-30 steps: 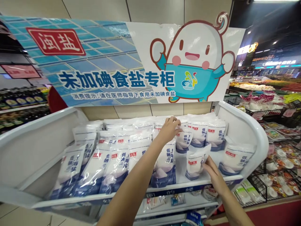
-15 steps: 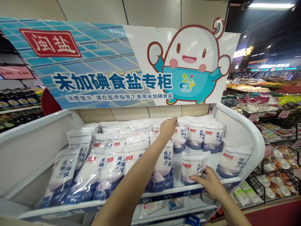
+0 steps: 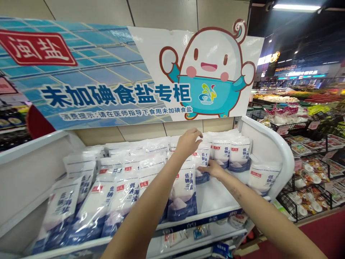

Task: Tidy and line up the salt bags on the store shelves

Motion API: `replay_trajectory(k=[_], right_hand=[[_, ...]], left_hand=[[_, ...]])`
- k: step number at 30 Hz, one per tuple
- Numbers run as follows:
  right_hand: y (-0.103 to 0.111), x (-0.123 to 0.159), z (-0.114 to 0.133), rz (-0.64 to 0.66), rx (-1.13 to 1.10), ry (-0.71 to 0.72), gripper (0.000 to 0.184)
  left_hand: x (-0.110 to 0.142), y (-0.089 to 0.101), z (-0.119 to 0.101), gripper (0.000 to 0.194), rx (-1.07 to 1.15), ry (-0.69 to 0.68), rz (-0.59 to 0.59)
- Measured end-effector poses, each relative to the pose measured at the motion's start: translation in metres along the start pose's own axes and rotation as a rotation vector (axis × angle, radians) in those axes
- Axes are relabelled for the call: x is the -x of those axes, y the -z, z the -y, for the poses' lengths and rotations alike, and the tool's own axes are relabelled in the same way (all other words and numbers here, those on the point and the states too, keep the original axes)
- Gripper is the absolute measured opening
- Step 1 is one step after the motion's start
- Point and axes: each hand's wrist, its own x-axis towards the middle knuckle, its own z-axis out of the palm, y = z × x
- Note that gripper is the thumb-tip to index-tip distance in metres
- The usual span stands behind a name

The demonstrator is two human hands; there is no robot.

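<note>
My right hand [image 3: 215, 169] is shut on the lower side of a white and blue bag of salt [image 3: 202, 156], which stands upright among the back row. Just above that bag is my left hand [image 3: 191, 141], its fingers curved and apart; I see nothing held in it. My left forearm hides some of the bags behind it. In front, a larger upright salt bag [image 3: 183, 194] stands by the shelf edge. Two similar bags, one of them the right-hand bag [image 3: 239, 154], stand to the right of the held one.
A white shelf [image 3: 215, 196] with raised sides carries several leaning salt bags [image 3: 91, 205] on the left and a tilted bag [image 3: 264, 176] on the right. A printed sign [image 3: 118, 75] spans the back. Wire racks of packaged goods [image 3: 309, 172] stand to the right.
My right hand has carried the salt bag from the front of the shelf back and left, into the rear row. The left hand stays near the back bags. The view has shifted slightly right.
</note>
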Motion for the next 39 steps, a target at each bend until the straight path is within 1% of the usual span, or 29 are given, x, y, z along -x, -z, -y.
replay_trajectory(k=[2, 3, 4, 5, 6, 7, 8, 9, 10, 11, 12, 14, 16, 18, 20, 21, 23, 25, 27, 29, 31, 32, 33, 34, 35, 36, 37, 38, 39], right_hand=[[0.0, 0.015, 0.004, -0.085, 0.27, 0.067, 0.033], [0.002, 0.029, 0.007, -0.151, 0.413, 0.114, 0.039], [0.006, 0.047, 0.009, -0.229, 0.538, 0.181, 0.047], [0.013, 0.067, 0.012, -0.321, 0.621, 0.288, 0.05], [0.023, 0.089, 0.014, -0.419, 0.669, 0.439, 0.041], [0.036, 0.11, 0.016, -0.529, 0.712, 0.592, 0.035], [0.052, 0.13, 0.018, -0.687, 0.771, 0.695, 0.038], [0.069, 0.146, 0.019, -0.808, 0.863, 0.715, 0.049], [0.087, 0.159, 0.02, -0.875, 0.966, 0.704, 0.06], [0.106, 0.168, 0.02, -0.9, 1.053, 0.687, 0.067], [0.123, 0.173, 0.02, -0.89, 1.126, 0.676, 0.069], [0.149, 0.175, 0.021, -0.833, 1.246, 0.668, 0.061], [0.164, 0.172, 0.021, -0.787, 1.321, 0.688, 0.052], [0.166, 0.171, 0.021, -0.719, 1.345, 0.724, 0.045], [0.162, 0.174, 0.018, -0.609, 1.286, 0.761, 0.037], [0.158, 0.175, 0.017, -0.55, 1.221, 0.772, 0.033], [0.15, 0.177, 0.019, -0.457, 1.036, 0.756, 0.025], [0.141, 0.17, 0.029, -0.375, 0.835, 0.701, 0.023], [0.129, 0.149, 0.044, -0.281, 0.656, 0.639, 0.031], [0.111, 0.115, 0.058, -0.157, 0.523, 0.572, 0.037], [0.087, 0.078, 0.062, -0.041, 0.439, 0.507, 0.041], [0.073, 0.061, 0.059, -0.009, 0.447, 0.488, 0.041], [0.06, 0.049, 0.053, -0.042, 0.471, 0.488, 0.038], [0.046, 0.041, 0.045, -0.124, 0.503, 0.484, 0.034], [0.034, 0.038, 0.035, -0.206, 0.548, 0.457, 0.04], [0.024, 0.04, 0.024, -0.255, 0.577, 0.407, 0.06], [0.015, 0.046, 0.013, -0.256, 0.59, 0.333, 0.085], [0.009, 0.055, 0.003, -0.211, 0.588, 0.245, 0.107], [0.004, 0.064, -0.005, -0.135, 0.573, 0.171, 0.123]], left_hand=[[0.009, -0.006, -0.003, 0.012, -0.004, -0.078, 0.156], [0.013, -0.011, -0.003, 0.017, -0.021, -0.095, 0.239], [0.017, -0.016, -0.003, 0.024, -0.044, -0.1, 0.297], [0.021, -0.022, -0.002, 0.029, -0.07, -0.101, 0.322], [0.024, -0.026, -0.001, 0.033, -0.093, -0.104, 0.32], [0.027, -0.03, 0.0, 0.035, -0.112, -0.111, 0.301], [0.03, -0.033, 0.001, 0.036, -0.127, -0.123, 0.282], [0.032, -0.035, 0.001, 0.036, -0.135, -0.137, 0.267], [0.034, -0.035, 0.001, 0.037, -0.134, -0.152, 0.259], [0.035, -0.035, 0.002, 0.038, -0.123, -0.165, 0.256], [0.036, -0.035, 0.002, 0.042, -0.103, -0.173, 0.257], [0.038, -0.035, 0.002, 0.056, -0.06, -0.175, 0.26], [0.041, -0.037, 0.003, 0.069, -0.048, -0.159, 0.24], [0.043, -0.041, 0.003, 0.074, -0.073, -0.142, 0.199], [0.044, -0.043, 0.004, 0.079, -0.106, -0.119, 0.158], [0.044, -0.043, 0.004, 0.082, -0.121, -0.114, 0.145], [0.041, -0.041, 0.004, 0.084, -0.154, -0.097, 0.135], [0.034, -0.037, 0.004, 0.082, -0.188, -0.061, 0.132], [0.025, -0.033, 0.006, 0.076, -0.201, 0.01, 0.122], [0.016, -0.031, 0.009, 0.064, -0.178, 0.075, 0.125], [0.011, -0.029, 0.014, 0.045, -0.147, 0.116, 0.164], [0.009, -0.029, 0.016, 0.036, -0.138, 0.127, 0.187], [0.01, -0.029, 0.018, 0.027, -0.134, 0.135, 0.204], [0.011, -0.029, 0.02, 0.021, -0.133, 0.135, 0.208], [0.013, -0.029, 0.022, 0.018, -0.134, 0.133, 0.198], [0.016, -0.029, 0.023, 0.016, -0.136, 0.13, 0.179], [0.019, -0.03, 0.023, 0.016, -0.137, 0.129, 0.161], [0.022, -0.031, 0.023, 0.015, -0.135, 0.132, 0.149], [0.023, -0.031, 0.023, 0.015, -0.128, 0.14, 0.143]])
